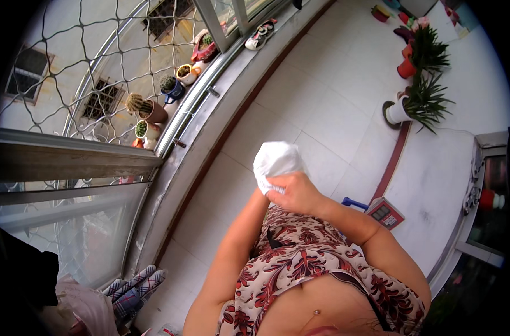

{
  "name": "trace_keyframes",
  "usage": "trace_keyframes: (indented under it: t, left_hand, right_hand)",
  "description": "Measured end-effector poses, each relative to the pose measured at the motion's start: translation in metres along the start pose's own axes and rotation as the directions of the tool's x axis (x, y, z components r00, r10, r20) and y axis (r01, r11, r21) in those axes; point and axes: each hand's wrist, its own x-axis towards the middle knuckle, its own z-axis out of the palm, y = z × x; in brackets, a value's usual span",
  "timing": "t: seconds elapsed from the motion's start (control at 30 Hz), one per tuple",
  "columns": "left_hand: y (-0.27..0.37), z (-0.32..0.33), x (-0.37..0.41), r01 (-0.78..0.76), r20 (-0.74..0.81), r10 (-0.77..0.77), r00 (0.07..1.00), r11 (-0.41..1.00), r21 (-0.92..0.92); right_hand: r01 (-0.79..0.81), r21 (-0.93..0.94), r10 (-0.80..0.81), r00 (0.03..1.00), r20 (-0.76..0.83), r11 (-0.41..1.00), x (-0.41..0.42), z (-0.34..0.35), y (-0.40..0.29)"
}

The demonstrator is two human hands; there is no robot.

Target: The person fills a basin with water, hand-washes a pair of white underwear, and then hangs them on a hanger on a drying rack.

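A bunched piece of white fabric (279, 158), with a gathered edge, is held out in front of my body. My right hand (297, 192) grips this edge, its thumb and fingers curled over the cloth. My left forearm (243, 227) runs up to the underside of the same fabric. The fabric covers my left hand, so its fingers are hidden. Whether that hand is inside the cloth or behind it, I cannot tell.
Potted cacti (152, 111) line the ledge outside the open window, behind a wire mesh (49, 75). A patterned shoe (261, 34) rests on the inner sill. Potted plants (427, 103) stand along the right wall. A red scale display (385, 214) is near my right forearm.
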Motion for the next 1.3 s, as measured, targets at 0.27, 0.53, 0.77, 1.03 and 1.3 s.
trace_keyframes:
  t: [0.27,0.53,0.77,1.03,1.3]
  left_hand:
    - [0.025,0.022,-0.064,0.025,0.016,-0.040,0.999,0.835,0.550]
    - [-0.009,0.012,-0.004,-0.390,0.380,0.092,0.921,0.144,0.910]
    - [0.050,0.046,-0.037,0.311,0.090,-0.340,0.936,0.919,0.244]
    - [0.050,0.118,-0.006,0.159,0.004,-0.187,0.982,0.822,-0.547]
    - [0.049,0.153,-0.039,0.203,0.009,-0.242,0.970,0.793,-0.575]
  right_hand:
    - [0.107,0.215,-0.101,0.994,-0.038,0.971,-0.019,-0.004,-0.016]
    - [-0.200,0.032,0.192,0.870,-0.454,0.979,-0.005,-0.061,0.112]
    - [-0.541,0.155,0.511,0.607,-0.608,0.827,-0.004,-0.106,0.191]
    - [-0.382,-0.066,0.185,0.584,-0.790,0.922,-0.032,0.014,0.190]
    - [-0.443,0.253,0.502,0.642,-0.580,0.860,-0.023,0.112,0.274]
